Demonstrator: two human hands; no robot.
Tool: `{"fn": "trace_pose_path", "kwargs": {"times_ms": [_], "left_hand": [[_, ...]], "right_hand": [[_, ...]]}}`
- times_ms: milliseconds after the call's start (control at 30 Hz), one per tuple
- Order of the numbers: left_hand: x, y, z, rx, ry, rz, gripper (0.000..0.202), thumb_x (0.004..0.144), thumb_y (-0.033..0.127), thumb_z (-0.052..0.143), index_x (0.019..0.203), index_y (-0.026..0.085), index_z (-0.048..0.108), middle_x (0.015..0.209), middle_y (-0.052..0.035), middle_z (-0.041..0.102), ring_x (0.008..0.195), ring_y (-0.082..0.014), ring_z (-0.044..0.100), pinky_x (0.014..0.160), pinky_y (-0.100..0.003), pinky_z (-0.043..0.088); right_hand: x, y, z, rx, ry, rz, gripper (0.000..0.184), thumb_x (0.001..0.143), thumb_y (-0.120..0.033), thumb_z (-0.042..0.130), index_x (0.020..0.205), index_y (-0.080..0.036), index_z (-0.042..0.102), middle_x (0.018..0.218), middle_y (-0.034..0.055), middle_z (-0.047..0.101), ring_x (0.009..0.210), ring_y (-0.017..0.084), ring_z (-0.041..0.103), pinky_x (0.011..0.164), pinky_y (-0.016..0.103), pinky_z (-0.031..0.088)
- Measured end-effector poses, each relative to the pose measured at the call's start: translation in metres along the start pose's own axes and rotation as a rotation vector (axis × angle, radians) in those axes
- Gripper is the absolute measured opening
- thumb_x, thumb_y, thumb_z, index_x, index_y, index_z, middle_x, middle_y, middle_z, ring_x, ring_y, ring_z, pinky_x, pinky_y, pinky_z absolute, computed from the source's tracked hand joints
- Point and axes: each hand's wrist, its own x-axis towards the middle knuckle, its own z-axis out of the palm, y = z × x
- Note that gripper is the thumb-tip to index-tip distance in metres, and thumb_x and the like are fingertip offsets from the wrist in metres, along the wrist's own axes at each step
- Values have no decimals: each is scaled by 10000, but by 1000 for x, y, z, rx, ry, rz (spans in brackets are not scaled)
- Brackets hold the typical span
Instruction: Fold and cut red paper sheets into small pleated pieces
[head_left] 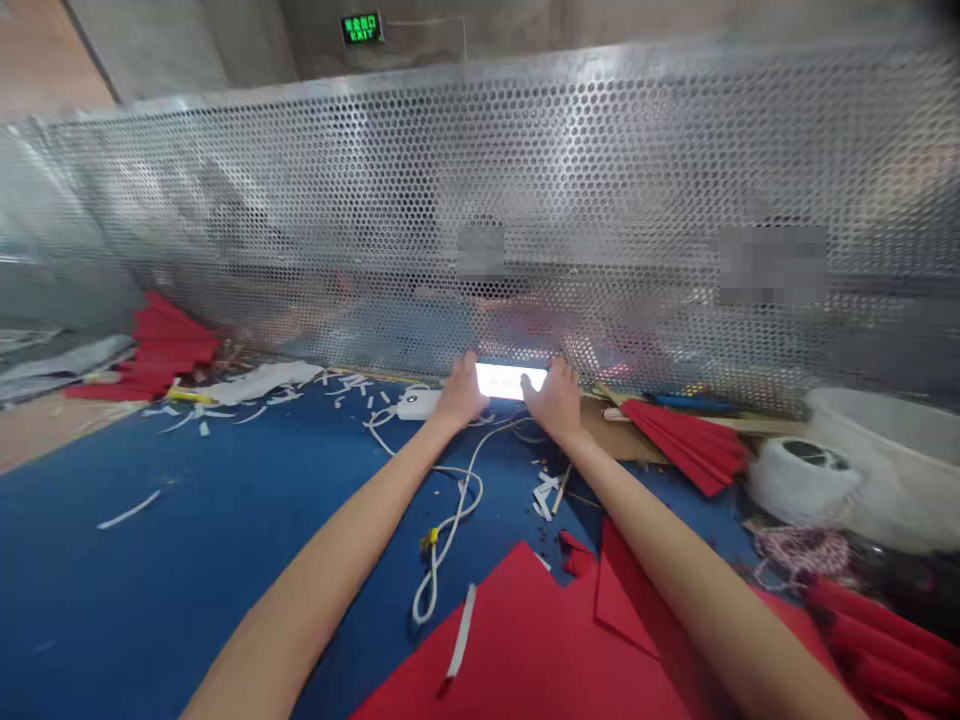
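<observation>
Both arms reach forward over the blue tabletop. A smartphone (pixel 498 381) with a bright white screen is held sideways between my hands, close to the perforated metal panel. My left hand (pixel 461 392) is closed on its left end. At the other end, my right hand (pixel 556 402) grips the phone, with the thumb over the screen. What the screen shows is too washed out to read. Just left of my left hand lies a white box-shaped device (pixel 418 403). A white cable (pixel 450 525) with a yellow tie loops on the table below the phone.
Red paper sheets (pixel 525 650) cover the near edge, with a white strip on them. A pleated red paper fan (pixel 686 440), a white roll (pixel 802 478) and a white tub (pixel 892 460) stand right. White paper scraps (pixel 262 382) and another red fan (pixel 169 345) lie left. The perforated panel (pixel 420 200) rises behind.
</observation>
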Motion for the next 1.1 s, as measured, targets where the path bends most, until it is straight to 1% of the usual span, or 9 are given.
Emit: {"fn": "trace_pose_path", "kwargs": {"times_ms": [133, 267, 400, 500, 633, 733, 900, 1000, 1100], "left_hand": [[2, 0, -1, -8, -16, -11, 578, 728, 59, 661, 1241, 173, 421, 1245, -172, 518, 1065, -333, 641, 909, -431, 525], [4, -1, -4, -18, -45, -26, 639, 701, 64, 687, 1269, 165, 414, 1243, -172, 553, 1107, -336, 632, 924, -408, 513], [9, -4, -12, -33, -66, -45, 658, 702, 188, 752, 1277, 180, 432, 1261, -171, 570, 1126, -349, 632, 927, -408, 501], [15, -4, -25, -47, -31, -75, 552, 789, 317, 701, 1251, 132, 460, 1247, -217, 580, 1144, -381, 617, 949, -457, 484], [13, -4, -50, -70, 45, -68, 337, 855, 312, 612, 1134, 137, 540, 1167, -190, 616, 1123, -358, 615, 973, -469, 471], [-14, -6, -70, -82, 96, -3, 234, 861, 267, 588, 1062, 149, 575, 1153, -162, 613, 1138, -333, 589, 1011, -462, 448], [-98, -13, -94, -140, 14, 212, 66, 848, 220, 609, 907, 191, 616, 1027, -71, 651, 1051, -258, 608, 988, -389, 461], [-138, -22, -97, -186, -18, 265, 54, 869, 202, 576, 841, 196, 622, 962, -57, 659, 969, -240, 621, 895, -362, 491], [-152, -32, -93, -219, -8, 253, 125, 889, 198, 544, 787, 192, 616, 898, -55, 652, 872, -222, 622, 806, -341, 497]], "right_hand": [[4, 8, -2, 4, 40, 25, 295, 951, -318, 651, 1176, -132, 611, 1182, 108, 634, 1105, 281, 600, 949, 488, 501], [8, 16, -2, 27, 83, 52, 307, 984, -342, 630, 1230, -160, 613, 1252, 94, 621, 1090, 255, 629, 931, 470, 535], [14, 15, -4, 28, 97, 44, 312, 987, -330, 633, 1248, -160, 613, 1267, 98, 626, 1098, 256, 638, 932, 473, 547], [21, 7, -13, -4, 96, 26, 311, 985, -332, 637, 1242, -158, 617, 1259, 97, 633, 1090, 253, 644, 925, 467, 554], [31, -7, -44, -55, 81, 7, 307, 986, -333, 636, 1238, -158, 619, 1248, 96, 637, 1075, 248, 649, 914, 460, 559], [28, -13, -82, -81, 9, -55, 307, 985, -335, 636, 1234, -157, 618, 1247, 96, 634, 1089, 253, 642, 923, 464, 552], [-2, -14, -141, -147, -229, -250, 267, 993, -323, 621, 1204, -160, 629, 1218, 87, 646, 1072, 240, 644, 924, 451, 548], [-21, -16, -144, -240, -388, -368, 269, 994, -322, 624, 1217, -172, 636, 1251, 91, 641, 1090, 244, 643, 936, 460, 550], [-27, -21, -120, -354, -494, -405, 305, 997, -320, 622, 1266, -176, 614, 1280, 99, 629, 1092, 247, 647, 928, 461, 559]]}}
